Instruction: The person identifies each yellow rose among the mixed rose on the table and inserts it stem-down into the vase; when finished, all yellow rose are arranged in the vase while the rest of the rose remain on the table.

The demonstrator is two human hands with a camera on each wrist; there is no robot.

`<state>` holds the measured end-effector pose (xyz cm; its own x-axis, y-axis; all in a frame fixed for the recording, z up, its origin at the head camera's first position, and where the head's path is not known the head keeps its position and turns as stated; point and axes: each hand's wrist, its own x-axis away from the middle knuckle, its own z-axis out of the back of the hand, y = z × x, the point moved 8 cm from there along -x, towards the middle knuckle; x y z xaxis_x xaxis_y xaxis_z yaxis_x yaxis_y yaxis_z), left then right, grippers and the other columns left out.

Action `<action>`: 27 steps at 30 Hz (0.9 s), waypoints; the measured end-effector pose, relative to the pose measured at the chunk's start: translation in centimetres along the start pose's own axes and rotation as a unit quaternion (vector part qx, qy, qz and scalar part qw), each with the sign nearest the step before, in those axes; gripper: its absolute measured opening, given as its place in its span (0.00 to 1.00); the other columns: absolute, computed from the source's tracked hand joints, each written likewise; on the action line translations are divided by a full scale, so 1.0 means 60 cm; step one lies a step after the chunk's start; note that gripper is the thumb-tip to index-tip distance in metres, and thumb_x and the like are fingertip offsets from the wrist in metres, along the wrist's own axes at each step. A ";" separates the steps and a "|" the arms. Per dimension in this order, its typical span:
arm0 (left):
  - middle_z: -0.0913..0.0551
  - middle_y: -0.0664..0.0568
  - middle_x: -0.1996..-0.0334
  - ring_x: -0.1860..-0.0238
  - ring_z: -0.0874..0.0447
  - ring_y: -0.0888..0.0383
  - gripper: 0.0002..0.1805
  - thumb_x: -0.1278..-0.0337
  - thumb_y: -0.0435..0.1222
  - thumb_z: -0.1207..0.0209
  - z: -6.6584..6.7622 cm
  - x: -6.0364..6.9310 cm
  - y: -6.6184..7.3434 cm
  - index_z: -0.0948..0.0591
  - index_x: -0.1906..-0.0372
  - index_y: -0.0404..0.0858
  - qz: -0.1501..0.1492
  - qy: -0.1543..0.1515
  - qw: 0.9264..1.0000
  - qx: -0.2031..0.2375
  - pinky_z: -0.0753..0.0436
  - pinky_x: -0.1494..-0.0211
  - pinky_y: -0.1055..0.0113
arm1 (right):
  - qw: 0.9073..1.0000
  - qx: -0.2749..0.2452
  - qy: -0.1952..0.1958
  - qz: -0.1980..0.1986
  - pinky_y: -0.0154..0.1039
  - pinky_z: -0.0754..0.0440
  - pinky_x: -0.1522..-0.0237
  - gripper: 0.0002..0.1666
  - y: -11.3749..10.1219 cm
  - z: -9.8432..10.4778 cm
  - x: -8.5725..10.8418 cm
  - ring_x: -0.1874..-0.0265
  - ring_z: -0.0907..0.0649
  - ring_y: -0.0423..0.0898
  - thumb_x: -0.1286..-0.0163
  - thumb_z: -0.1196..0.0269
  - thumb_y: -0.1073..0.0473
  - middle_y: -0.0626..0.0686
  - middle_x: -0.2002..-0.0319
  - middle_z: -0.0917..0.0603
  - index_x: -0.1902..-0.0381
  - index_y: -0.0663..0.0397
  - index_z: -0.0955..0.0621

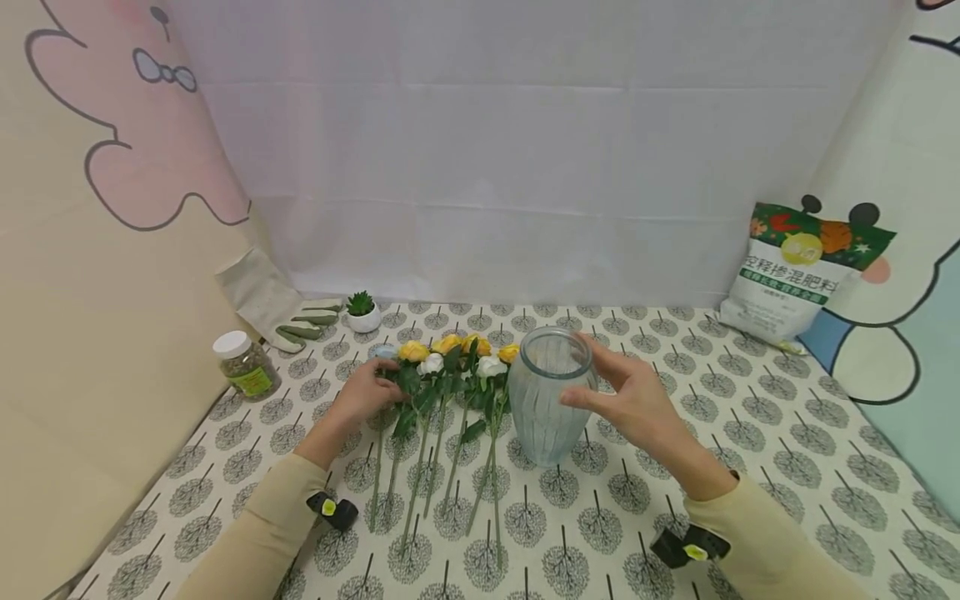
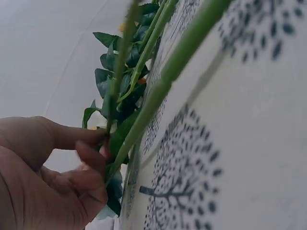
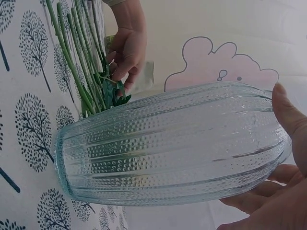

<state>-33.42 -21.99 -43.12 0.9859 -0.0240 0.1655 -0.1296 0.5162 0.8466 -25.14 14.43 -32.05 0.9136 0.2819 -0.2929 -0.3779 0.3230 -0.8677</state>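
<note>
printed tablecloth (image 1: 600,557) below a ribbed bluish vase (image 1: 550,417)

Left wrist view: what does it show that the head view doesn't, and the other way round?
Only the left wrist view clearly shows how the left hand pinches a thin stem.

Only the head view shows the glass vase, the right hand holding it, the lidded jar, the potted succulent and the green-and-white bag.

Both show the left hand, other stems, leaves and the tree-print cloth.

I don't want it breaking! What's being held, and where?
Right grip: clear, ribbed glass vase, near its rim. Left grip: thin green flower stem, beside leaves.
</note>
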 end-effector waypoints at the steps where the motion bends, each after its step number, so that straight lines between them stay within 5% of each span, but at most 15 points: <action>1: 0.16 0.38 0.54 0.63 0.18 0.50 0.27 0.36 0.28 0.41 0.002 0.000 -0.001 0.31 0.33 0.32 0.001 0.000 1.000 0.011 0.20 0.65 0.62 | 1.000 0.001 0.000 0.000 0.56 0.39 0.27 0.47 0.000 0.000 0.000 0.28 0.35 0.59 0.38 0.26 0.57 0.57 0.25 0.38 0.25 0.53 0.34; 7: 0.14 0.41 0.59 0.62 0.15 0.52 0.25 0.36 0.29 0.43 0.005 -0.001 -0.007 0.28 0.35 0.27 0.007 -0.015 0.998 0.063 0.13 0.59 0.60 | 1.000 0.008 0.002 -0.001 0.56 0.39 0.28 0.47 0.001 0.000 0.000 0.29 0.34 0.60 0.39 0.26 0.57 0.58 0.26 0.36 0.25 0.54 0.34; 17: 0.33 0.28 0.33 0.48 0.16 0.47 0.29 0.28 0.29 0.44 0.007 0.001 -0.001 0.36 0.27 0.28 0.017 -0.052 0.981 0.184 0.16 0.45 0.61 | 1.000 0.021 0.004 0.006 0.59 0.38 0.28 0.47 -0.001 0.003 -0.001 0.29 0.34 0.61 0.38 0.26 0.57 0.58 0.26 0.36 0.25 0.53 0.34; 27: 0.36 0.34 0.29 0.52 0.16 0.58 0.31 0.29 0.29 0.43 0.022 0.006 0.012 0.36 0.25 0.32 0.016 -0.043 0.965 0.256 0.16 0.45 0.63 | 1.000 0.018 0.006 -0.001 0.63 0.40 0.29 0.47 0.000 0.002 -0.001 0.30 0.33 0.62 0.40 0.25 0.56 0.57 0.27 0.35 0.25 0.52 0.33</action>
<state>-33.28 -22.78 -41.77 0.9710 -0.0979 0.2179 -0.2163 0.0265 0.9760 -25.18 14.49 -31.98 0.9158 0.2714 -0.2961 -0.3813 0.3554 -0.8534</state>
